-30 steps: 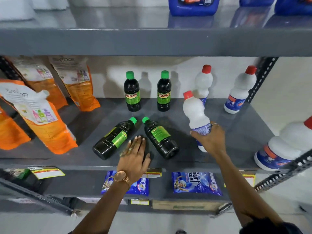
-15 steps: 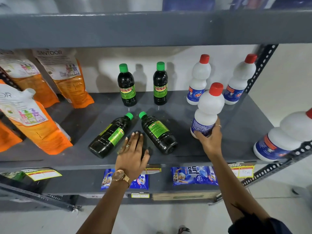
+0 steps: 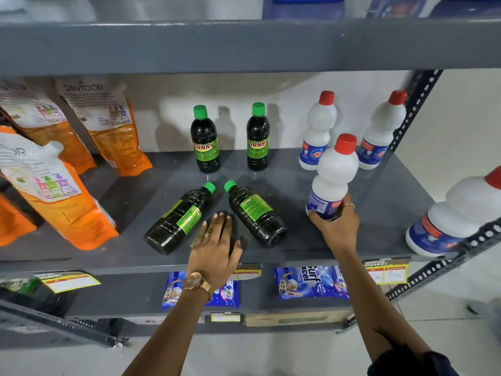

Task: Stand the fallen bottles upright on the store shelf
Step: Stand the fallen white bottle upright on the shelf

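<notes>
Right now my right hand (image 3: 336, 226) is wrapped around the base of a white red-capped bottle (image 3: 332, 180), which stands nearly upright on the grey shelf (image 3: 379, 213) in front of two more white bottles. My left hand (image 3: 217, 245) lies flat, fingers spread, on the shelf between two fallen dark green-capped bottles, the left one (image 3: 179, 218) and the right one (image 3: 254, 213), both on their sides.

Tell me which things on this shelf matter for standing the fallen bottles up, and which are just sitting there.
Part of the job:
white bottle held by the right hand
two fallen dark bottles, either side of the left hand

Just sitting there:
two upright dark bottles
orange pouches
detergent packets
</notes>
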`<action>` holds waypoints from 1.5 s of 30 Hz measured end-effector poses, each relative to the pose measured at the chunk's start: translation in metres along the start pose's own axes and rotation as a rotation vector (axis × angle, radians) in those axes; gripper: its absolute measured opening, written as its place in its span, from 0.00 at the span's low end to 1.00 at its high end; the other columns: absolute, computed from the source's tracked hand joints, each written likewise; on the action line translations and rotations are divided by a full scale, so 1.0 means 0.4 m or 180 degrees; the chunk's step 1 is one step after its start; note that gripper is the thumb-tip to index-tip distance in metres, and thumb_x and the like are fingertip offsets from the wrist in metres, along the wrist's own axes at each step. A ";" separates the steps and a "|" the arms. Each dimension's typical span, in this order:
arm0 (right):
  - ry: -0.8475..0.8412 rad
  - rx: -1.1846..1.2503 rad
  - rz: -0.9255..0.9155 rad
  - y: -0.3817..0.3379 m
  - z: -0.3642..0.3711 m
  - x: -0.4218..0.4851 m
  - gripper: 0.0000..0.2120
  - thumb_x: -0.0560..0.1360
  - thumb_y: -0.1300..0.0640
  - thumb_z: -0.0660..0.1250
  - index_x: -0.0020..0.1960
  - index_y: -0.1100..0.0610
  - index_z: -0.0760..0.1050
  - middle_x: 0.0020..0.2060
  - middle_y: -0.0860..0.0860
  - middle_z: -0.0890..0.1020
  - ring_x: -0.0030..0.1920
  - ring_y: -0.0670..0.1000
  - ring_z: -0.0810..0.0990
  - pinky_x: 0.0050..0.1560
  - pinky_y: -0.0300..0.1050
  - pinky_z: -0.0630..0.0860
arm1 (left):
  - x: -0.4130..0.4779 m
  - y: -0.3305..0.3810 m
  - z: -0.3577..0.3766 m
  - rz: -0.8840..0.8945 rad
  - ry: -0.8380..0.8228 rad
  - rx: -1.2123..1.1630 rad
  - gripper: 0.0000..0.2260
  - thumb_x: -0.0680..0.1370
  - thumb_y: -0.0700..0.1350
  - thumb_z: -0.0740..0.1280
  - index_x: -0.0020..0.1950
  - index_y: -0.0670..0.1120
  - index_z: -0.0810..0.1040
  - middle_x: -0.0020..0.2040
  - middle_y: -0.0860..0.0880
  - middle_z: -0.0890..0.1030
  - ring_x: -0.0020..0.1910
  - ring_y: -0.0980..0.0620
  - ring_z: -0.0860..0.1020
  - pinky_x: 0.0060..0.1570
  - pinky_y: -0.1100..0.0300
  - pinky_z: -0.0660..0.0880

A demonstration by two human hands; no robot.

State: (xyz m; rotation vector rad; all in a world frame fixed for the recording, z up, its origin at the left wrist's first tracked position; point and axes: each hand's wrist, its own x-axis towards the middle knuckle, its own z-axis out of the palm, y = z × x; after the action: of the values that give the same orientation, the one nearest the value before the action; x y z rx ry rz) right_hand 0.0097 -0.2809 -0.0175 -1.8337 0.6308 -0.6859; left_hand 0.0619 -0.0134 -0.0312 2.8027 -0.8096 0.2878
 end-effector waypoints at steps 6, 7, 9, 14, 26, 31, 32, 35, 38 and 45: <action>0.0382 -0.0298 0.0068 -0.028 0.016 0.008 0.46 0.53 0.37 0.79 0.63 0.56 0.67 0.58 0.54 0.73 0.59 0.55 0.75 0.61 0.56 0.75 | 0.001 -0.004 0.002 0.0003 -0.0059 -0.0016 0.28 0.77 0.55 0.49 0.71 0.40 0.60 0.72 0.40 0.65 0.71 0.44 0.61 0.71 0.47 0.56; 0.0320 -0.0298 0.0053 -0.027 0.014 0.006 0.46 0.53 0.37 0.79 0.64 0.56 0.66 0.58 0.53 0.72 0.60 0.55 0.74 0.61 0.54 0.75 | 0.000 -0.005 0.002 0.0000 -0.0064 -0.0024 0.28 0.77 0.55 0.49 0.71 0.40 0.60 0.72 0.40 0.65 0.71 0.44 0.61 0.70 0.47 0.57; 0.0117 -0.0132 0.0040 -0.019 0.006 -0.004 0.42 0.60 0.47 0.80 0.67 0.55 0.65 0.60 0.51 0.72 0.58 0.51 0.74 0.59 0.48 0.75 | 0.000 -0.004 0.002 0.0003 -0.0072 -0.0047 0.28 0.77 0.56 0.48 0.71 0.40 0.60 0.72 0.40 0.65 0.71 0.44 0.61 0.70 0.46 0.58; 0.0195 0.0025 0.0137 -0.003 -0.001 -0.013 0.37 0.64 0.56 0.79 0.69 0.55 0.67 0.63 0.53 0.77 0.56 0.48 0.75 0.55 0.41 0.74 | -0.002 0.001 -0.005 0.0005 -0.0013 -0.0110 0.28 0.76 0.55 0.49 0.70 0.40 0.62 0.71 0.40 0.67 0.70 0.43 0.63 0.69 0.48 0.57; 0.0147 0.0060 0.0064 0.017 -0.005 -0.008 0.40 0.64 0.57 0.79 0.71 0.55 0.65 0.64 0.52 0.76 0.57 0.47 0.76 0.51 0.30 0.73 | -0.002 -0.005 0.002 -0.0022 -0.0055 -0.0087 0.28 0.76 0.56 0.48 0.71 0.41 0.62 0.71 0.41 0.65 0.71 0.43 0.62 0.70 0.47 0.59; 0.0339 0.0029 0.0158 -0.001 0.003 -0.005 0.38 0.60 0.51 0.81 0.64 0.56 0.70 0.60 0.54 0.78 0.55 0.51 0.78 0.53 0.41 0.77 | 0.001 -0.006 0.005 -0.0092 -0.0144 -0.0087 0.29 0.76 0.58 0.46 0.72 0.42 0.60 0.72 0.42 0.64 0.71 0.42 0.60 0.69 0.45 0.61; 0.0328 -0.0026 0.0139 -0.002 0.003 -0.005 0.38 0.59 0.49 0.82 0.63 0.56 0.70 0.59 0.54 0.78 0.55 0.51 0.78 0.54 0.43 0.78 | 0.001 -0.006 0.005 -0.0081 -0.0165 -0.0076 0.29 0.76 0.58 0.46 0.72 0.42 0.59 0.72 0.42 0.64 0.71 0.42 0.60 0.69 0.45 0.60; 0.0205 -0.0120 0.0078 0.000 -0.004 -0.007 0.36 0.59 0.49 0.81 0.62 0.56 0.71 0.58 0.54 0.78 0.52 0.49 0.78 0.51 0.40 0.75 | 0.001 -0.006 0.004 -0.0057 -0.0174 -0.0043 0.29 0.76 0.57 0.46 0.71 0.41 0.61 0.72 0.41 0.65 0.71 0.42 0.61 0.70 0.46 0.59; 0.0161 -0.0171 0.0090 0.005 -0.021 -0.025 0.32 0.63 0.52 0.80 0.63 0.57 0.72 0.58 0.54 0.80 0.51 0.48 0.77 0.51 0.39 0.74 | -0.001 -0.005 0.000 -0.0042 -0.0218 -0.0040 0.29 0.76 0.57 0.46 0.71 0.41 0.61 0.72 0.41 0.65 0.71 0.43 0.61 0.70 0.47 0.57; 0.0344 -0.0247 0.0021 0.036 -0.071 -0.128 0.30 0.62 0.50 0.80 0.59 0.56 0.74 0.53 0.52 0.82 0.49 0.50 0.80 0.45 0.35 0.73 | -0.004 -0.002 -0.007 -0.0018 -0.0233 -0.0030 0.29 0.76 0.56 0.47 0.71 0.39 0.61 0.71 0.39 0.66 0.71 0.42 0.61 0.70 0.49 0.53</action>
State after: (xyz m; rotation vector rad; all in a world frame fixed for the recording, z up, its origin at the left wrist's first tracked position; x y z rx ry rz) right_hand -0.0476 -0.2681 -0.0308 -1.8744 0.7432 -0.7697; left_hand 0.0607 -0.0111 -0.0290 2.8209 -0.8164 0.1810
